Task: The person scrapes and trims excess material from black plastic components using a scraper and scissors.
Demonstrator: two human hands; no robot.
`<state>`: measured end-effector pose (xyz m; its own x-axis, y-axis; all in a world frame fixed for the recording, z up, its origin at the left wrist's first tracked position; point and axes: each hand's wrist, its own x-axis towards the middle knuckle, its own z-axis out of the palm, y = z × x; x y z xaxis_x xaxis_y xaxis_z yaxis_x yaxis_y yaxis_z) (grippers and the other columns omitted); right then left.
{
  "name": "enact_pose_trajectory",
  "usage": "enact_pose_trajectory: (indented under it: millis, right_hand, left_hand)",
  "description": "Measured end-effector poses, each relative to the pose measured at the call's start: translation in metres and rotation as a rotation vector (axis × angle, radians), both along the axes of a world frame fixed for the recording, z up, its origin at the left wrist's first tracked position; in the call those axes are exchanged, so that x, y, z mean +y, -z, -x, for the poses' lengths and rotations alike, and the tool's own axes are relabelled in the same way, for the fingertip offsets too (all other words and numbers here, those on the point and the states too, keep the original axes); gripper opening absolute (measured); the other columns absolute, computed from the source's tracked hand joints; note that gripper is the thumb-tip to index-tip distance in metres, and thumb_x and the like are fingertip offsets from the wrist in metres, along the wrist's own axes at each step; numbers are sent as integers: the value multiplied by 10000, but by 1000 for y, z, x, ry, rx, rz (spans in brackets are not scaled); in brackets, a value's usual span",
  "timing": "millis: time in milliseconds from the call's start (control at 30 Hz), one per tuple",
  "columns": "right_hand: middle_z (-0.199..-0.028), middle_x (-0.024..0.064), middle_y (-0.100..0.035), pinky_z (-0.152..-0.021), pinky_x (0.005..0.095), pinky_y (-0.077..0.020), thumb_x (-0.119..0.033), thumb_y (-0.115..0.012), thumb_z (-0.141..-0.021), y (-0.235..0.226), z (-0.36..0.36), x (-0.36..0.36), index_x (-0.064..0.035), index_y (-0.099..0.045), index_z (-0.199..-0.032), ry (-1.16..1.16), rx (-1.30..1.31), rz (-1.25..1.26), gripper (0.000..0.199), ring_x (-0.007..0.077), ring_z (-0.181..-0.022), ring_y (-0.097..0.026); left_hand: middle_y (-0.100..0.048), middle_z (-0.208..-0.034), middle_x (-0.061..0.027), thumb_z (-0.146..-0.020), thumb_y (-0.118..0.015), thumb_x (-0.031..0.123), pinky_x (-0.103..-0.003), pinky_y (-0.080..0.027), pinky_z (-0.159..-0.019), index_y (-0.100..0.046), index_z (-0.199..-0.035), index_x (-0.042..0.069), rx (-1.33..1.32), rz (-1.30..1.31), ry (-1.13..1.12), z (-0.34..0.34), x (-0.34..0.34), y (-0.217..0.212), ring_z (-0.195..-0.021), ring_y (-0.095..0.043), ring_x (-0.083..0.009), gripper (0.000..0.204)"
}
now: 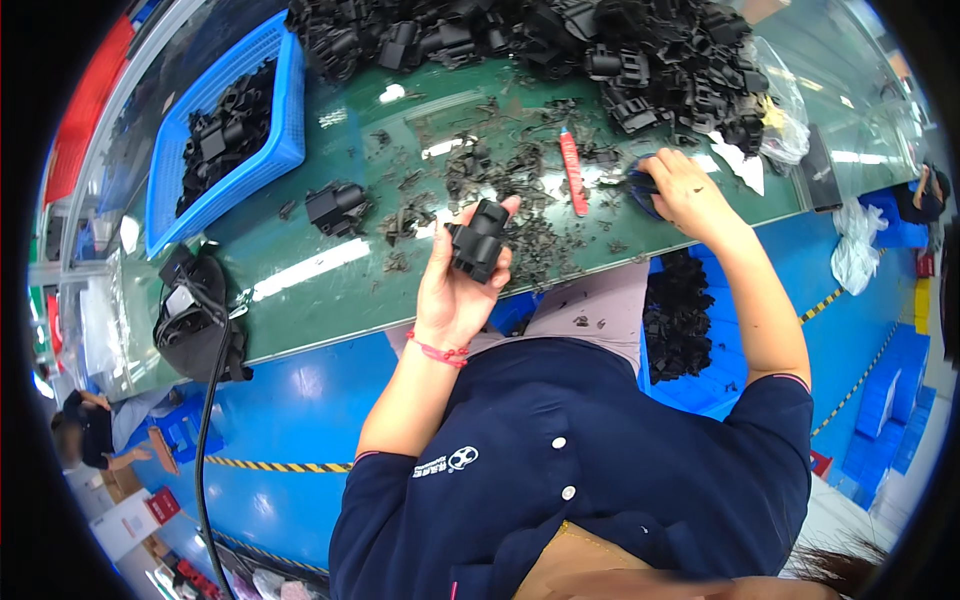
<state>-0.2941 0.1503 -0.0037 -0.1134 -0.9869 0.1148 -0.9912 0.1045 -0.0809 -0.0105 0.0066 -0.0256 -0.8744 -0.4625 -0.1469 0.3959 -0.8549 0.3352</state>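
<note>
My left hand point(456, 290) holds a black moulded plastic part point(479, 241) above the front edge of the green table point(375, 270), fingers wrapped round it. At the right, my right hand point(688, 192) is closed on a dark tool with blue edges point(645, 196), low over the table; its exact kind is mostly hidden by the fingers. Between the hands lies a red knife-like tool with a blue tip point(572, 172), amid black plastic scraps point(520, 235). Another black moulded part point(337, 208) rests alone to the left of my left hand.
A blue basket point(290, 100) of black parts stands at the left. A large heap of black parts point(690, 70) covers the far side. A dark bag-like object point(195, 320) and black cable point(205, 430) are at the left edge. Below the table, a blue bin point(725, 345) holds black pieces.
</note>
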Motion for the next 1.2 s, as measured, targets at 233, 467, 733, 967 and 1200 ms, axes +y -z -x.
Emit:
enact_pose_trajectory:
  millis: [233,467,733,967,1200]
  right_hand:
    - [-915,114,-535,-775,366,-399,-37,-630,-679,-32,-36,-13,-29,-528,-1026,-83,-378,139,362,299,-853,-498]
    - [-837,38,-574,-824,375,-353,-211,-721,-661,-42,-83,-40,-84,-562,-941,-308,-322,274,346,214,-820,-560]
    - [-792,15,-549,-827,370,-332,-227,-738,-621,-43,-92,-44,-96,-576,-904,-331,-242,265,352,192,-747,-536]
    - [-775,12,-539,-809,363,-335,-208,-750,-601,-44,-94,-43,-100,-576,-896,-321,-245,285,359,192,-727,-532]
    - [-764,16,-537,-811,368,-337,-214,-743,-611,-40,-93,-42,-100,-579,-893,-316,-261,292,346,197,-723,-533]
  left_hand:
    - [-472,-1184,-148,-924,-473,356,-366,-485,-836,-382,-1318,185,42,-68,-53,-4,3,2,-989,-526,-273,439]
    - [-455,-1213,-134,-936,-449,323,-394,-465,-876,-350,-1334,214,51,-122,-94,-2,1,-1,-1084,-493,-274,424]
    - [-452,-1226,-123,-940,-442,312,-387,-463,-866,-345,-1335,215,80,-94,-99,-1,-1,1,-1093,-488,-266,418]
    - [-460,-1220,-112,-937,-455,299,-374,-455,-878,-346,-1329,194,65,-53,-109,2,2,2,-1080,-495,-253,420]
    - [-465,-1220,-101,-939,-450,297,-366,-455,-874,-329,-1335,191,44,-42,-130,4,4,1,-1076,-500,-236,426]
